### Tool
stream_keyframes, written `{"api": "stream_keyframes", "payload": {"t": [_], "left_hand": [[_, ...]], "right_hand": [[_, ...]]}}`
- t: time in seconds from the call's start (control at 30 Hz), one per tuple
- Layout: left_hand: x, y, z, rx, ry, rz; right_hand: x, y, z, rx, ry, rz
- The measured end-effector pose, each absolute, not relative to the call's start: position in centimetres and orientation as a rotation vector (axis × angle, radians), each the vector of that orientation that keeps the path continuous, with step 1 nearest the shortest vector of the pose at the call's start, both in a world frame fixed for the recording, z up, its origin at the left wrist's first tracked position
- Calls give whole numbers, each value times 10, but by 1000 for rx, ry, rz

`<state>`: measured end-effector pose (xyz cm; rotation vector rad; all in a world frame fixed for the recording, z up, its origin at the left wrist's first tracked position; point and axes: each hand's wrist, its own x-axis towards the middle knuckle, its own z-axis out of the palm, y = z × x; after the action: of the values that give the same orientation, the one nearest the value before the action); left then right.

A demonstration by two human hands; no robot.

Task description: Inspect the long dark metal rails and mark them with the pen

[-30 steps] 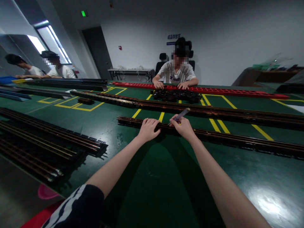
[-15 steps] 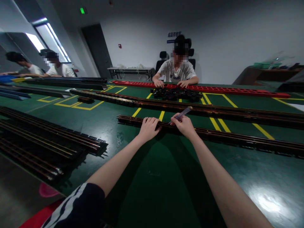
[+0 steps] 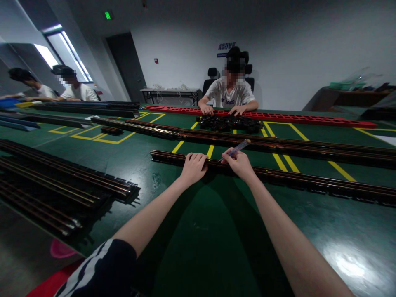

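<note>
The left sleeve (image 3: 122,258), probably navy, is short with white stripes.

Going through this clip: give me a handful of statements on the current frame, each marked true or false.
1. The left hand rests on the long dark rail. True.
2. The right hand is holding nothing. False: it grips a pen-like tool.
3. The pen-like tool slants down toward the rail. True.
4. A seated co-worker has both hands at the red slotted strip. True.
5. The red slotted strip lies nearer the camera than the rail. False: it lies beyond it.
6. The tabletop's lines are white. False: they are yellow.
</note>
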<state>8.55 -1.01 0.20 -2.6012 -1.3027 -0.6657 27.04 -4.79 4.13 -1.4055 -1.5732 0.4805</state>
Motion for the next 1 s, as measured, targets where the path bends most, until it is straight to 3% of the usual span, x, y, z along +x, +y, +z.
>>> {"api": "stream_keyframes", "payload": {"t": [1.0], "left_hand": [[84, -11, 1, -2579, -1306, -642]], "right_hand": [[270, -47, 39, -1389, -1611, 453]]}}
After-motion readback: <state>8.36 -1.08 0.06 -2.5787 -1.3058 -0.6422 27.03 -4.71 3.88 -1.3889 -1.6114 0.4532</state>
